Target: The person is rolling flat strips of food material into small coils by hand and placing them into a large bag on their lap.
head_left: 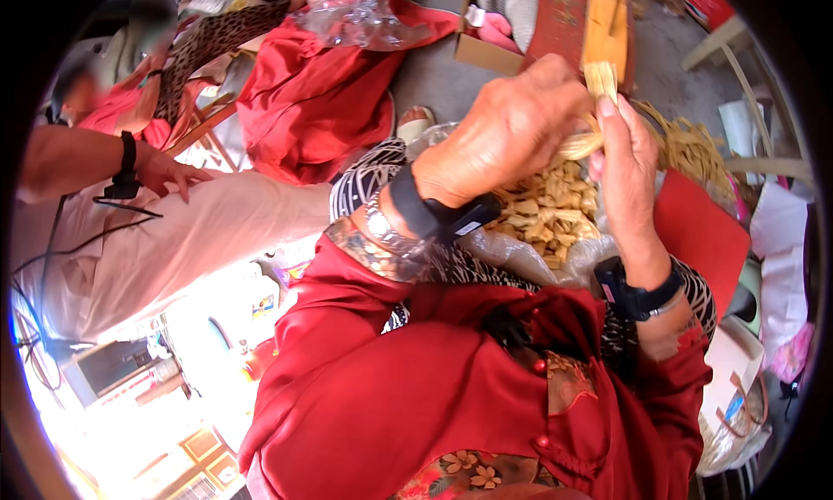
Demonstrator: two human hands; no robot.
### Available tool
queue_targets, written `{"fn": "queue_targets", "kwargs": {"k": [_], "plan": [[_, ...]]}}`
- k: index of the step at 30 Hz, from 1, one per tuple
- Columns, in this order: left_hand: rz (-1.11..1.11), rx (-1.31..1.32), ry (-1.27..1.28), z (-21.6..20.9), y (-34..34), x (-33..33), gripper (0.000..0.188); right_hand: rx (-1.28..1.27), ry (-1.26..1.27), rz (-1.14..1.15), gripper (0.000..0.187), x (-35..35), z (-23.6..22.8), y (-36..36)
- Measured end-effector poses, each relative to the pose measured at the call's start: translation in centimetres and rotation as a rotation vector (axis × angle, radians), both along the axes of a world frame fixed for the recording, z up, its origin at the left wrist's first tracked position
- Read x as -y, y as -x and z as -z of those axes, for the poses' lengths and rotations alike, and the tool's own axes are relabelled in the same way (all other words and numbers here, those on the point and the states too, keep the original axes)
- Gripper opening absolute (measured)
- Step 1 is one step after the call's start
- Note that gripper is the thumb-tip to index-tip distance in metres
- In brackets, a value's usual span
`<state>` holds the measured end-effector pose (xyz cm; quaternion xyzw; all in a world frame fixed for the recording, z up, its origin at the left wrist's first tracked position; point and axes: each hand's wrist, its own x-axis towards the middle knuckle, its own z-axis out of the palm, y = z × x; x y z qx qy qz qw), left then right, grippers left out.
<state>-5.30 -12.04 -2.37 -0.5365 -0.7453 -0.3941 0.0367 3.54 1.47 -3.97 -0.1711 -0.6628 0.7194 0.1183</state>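
Note:
Between my two hands is a bundle of pale yellow, ribbed, flat strips [600, 79], its fibre kind unclear. My left hand [508, 123] is closed, fingers curled in at the bundle's folded lower part; its fingertips are partly hidden. The thumb of my right hand [629, 157] presses on the bundle just below its squared upper end. Below both hands, a clear plastic bag [495, 250] lies open on my lap. Many short, knotted-looking yellow pieces [547, 218] fill it.
Beyond my hands stands a wooden bench [564, 23] with a yellow upright piece [605, 32]. Long loose strips [694, 157] lie to the right, near a red panel [703, 227]. A cardboard box [486, 53] is at the back. Another person's hand [169, 170] rests at left.

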Motion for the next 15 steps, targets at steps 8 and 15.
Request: {"fn": "queue_targets", "kwargs": {"k": [8, 15], "plan": [[0.059, -0.002, 0.008, 0.3, -0.3, -0.1, 0.024, 0.239, -0.007, -0.232, 0.042, -1.5, -0.5, 0.2], [0.254, 1.127, -0.305, 1.0, -0.1, -0.3, 0.012, -0.189, -0.265, -0.283, 0.023, -1.6, 0.6, -0.2]]}}
